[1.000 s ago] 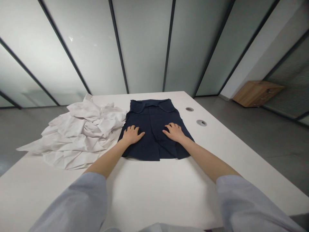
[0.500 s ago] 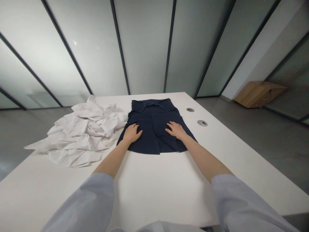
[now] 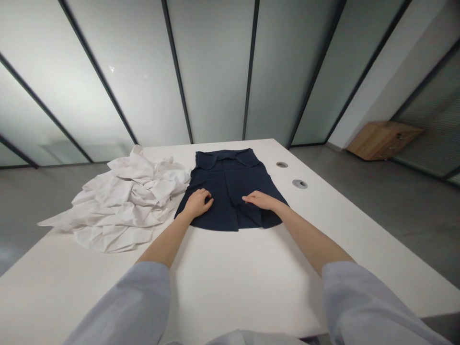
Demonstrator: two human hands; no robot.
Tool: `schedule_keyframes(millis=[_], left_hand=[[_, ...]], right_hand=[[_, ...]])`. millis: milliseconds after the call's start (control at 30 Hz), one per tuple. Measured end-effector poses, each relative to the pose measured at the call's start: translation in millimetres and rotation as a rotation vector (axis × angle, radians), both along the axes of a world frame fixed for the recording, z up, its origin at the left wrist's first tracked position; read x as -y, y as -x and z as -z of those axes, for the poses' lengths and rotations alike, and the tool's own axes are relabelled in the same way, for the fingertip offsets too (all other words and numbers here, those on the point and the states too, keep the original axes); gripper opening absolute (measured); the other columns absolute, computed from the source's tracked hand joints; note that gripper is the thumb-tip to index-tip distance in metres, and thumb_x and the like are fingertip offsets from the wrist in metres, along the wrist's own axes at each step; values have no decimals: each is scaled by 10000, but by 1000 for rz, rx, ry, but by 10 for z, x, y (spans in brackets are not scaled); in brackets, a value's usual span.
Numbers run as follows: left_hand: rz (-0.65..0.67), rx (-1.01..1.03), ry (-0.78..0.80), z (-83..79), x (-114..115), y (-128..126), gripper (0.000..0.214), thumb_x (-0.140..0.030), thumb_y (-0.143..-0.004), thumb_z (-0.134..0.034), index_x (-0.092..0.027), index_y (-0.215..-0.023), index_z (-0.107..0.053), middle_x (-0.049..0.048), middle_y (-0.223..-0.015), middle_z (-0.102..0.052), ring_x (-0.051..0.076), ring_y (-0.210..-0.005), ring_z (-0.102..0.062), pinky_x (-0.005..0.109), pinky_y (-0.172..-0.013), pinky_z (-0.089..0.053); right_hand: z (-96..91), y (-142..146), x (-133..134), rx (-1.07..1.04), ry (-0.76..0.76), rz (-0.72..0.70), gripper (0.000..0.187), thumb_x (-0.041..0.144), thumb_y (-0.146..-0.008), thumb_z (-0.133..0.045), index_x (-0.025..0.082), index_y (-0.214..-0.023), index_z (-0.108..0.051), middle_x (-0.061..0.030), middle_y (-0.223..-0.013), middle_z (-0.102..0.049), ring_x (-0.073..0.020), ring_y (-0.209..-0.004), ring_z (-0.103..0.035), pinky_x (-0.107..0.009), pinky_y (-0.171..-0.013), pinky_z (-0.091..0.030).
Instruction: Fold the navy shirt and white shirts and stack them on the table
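Observation:
A navy skirt lies spread out on the white table, its hem toward me and a vertical overlap running down the middle. On its left half rests my left hand, fingers bent, the thumb apart from them and nothing held. My right hand is closed over the right half, fingertips and thumb together at the cloth beside the overlap, where the fabric shows slight folds. Small details at the fingertips are hard to make out.
A crumpled heap of white cloth covers the table's left side and hangs past its edge. Two round cable grommets sit near the right edge. Behind stand frosted glass panels, with a wooden cabinet on the floor at right.
My right hand went from lying flat with fingers spread to a pinch, moving slightly left and nearer to me. The left fingers curled, and that hand shifted slightly toward me.

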State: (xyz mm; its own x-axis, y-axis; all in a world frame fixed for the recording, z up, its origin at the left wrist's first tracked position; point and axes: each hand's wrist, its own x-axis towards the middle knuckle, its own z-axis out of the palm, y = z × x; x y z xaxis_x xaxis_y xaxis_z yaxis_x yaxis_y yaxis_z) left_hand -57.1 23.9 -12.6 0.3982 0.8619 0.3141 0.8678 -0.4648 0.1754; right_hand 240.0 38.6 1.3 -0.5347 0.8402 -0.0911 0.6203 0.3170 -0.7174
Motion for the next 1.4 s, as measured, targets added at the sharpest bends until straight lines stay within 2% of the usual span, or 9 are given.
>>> schedule_keyframes(millis=[133,233,333,433,567,800,933,1200,1400], left_hand=[[3,42,-31,31,-42,41,202,-333,-868,-483,-188,-899,-621,70,-920,-623,217,-894,-572,351,-859,-457],[6,54,-40,40,-57,56,216,-328,-864,-488,-174,-916,-631,80,-931,-631,228,-905,-574,364,-866,-458],[-25,29,-32,46,-52,55,233,-334,-859,-502,-175,-955,-642,87,-978,-635,238,-939,-571,375,-884,-455],[-95,-16,-8,65,-44,47,296,-365,-856,-516,-175,-1047,-639,104,-1114,-614,264,-1054,-546,391,-928,-436],[-223,-61,50,77,-28,36,441,-446,-866,-503,-171,-1201,-580,127,-1265,-550,285,-1176,-490,395,-975,-404],[-594,-149,126,-41,37,65,475,-487,-905,-393,-146,-1198,-548,184,-1238,-553,334,-1146,-509,441,-895,-436],[-678,-195,165,-120,38,146,452,-423,-878,-459,-99,-1186,-526,241,-1209,-552,372,-1152,-526,447,-881,-438],[-534,71,429,-201,-56,515,607,-404,-746,-628,-109,-1257,-484,218,-1186,-630,338,-1119,-595,374,-910,-442],[-259,650,652,-176,46,822,365,-350,-656,-627,-196,-983,-679,68,-1014,-696,238,-882,-654,294,-699,-512]], right_hand=[[-26,126,76,-335,284,-108,546,620,-828,-462,134,-919,-693,-41,-618,-660,-161,-566,-579,-287,-608,-422],[63,176,59,-429,97,102,469,531,-877,-407,149,-901,-677,-14,-536,-613,-153,-497,-555,-272,-555,-423],[178,165,20,-211,-296,252,290,356,-879,-460,179,-811,-679,-35,-670,-659,-168,-625,-596,-284,-646,-444],[242,144,1,73,-529,164,196,240,-856,-513,187,-836,-700,-67,-881,-682,-195,-836,-609,-309,-799,-435],[229,147,3,244,-526,145,222,249,-892,-496,195,-925,-708,-73,-969,-663,-193,-925,-590,-303,-861,-421],[142,-61,-44,559,-465,578,406,312,-873,-485,148,-1225,-603,-158,-1306,-537,-316,-1148,-500,-437,-953,-368],[75,-300,-103,672,-356,702,440,363,-861,-479,102,-1187,-617,-215,-1266,-541,-353,-1159,-493,-493,-958,-351],[-17,-723,-24,631,-158,670,534,430,-850,-501,72,-1244,-544,-239,-1149,-625,-359,-1074,-594,-452,-867,-448],[-11,-996,132,158,-146,386,387,343,-780,-549,186,-1124,-632,-103,-1164,-666,-265,-1063,-607,-341,-923,-445]])
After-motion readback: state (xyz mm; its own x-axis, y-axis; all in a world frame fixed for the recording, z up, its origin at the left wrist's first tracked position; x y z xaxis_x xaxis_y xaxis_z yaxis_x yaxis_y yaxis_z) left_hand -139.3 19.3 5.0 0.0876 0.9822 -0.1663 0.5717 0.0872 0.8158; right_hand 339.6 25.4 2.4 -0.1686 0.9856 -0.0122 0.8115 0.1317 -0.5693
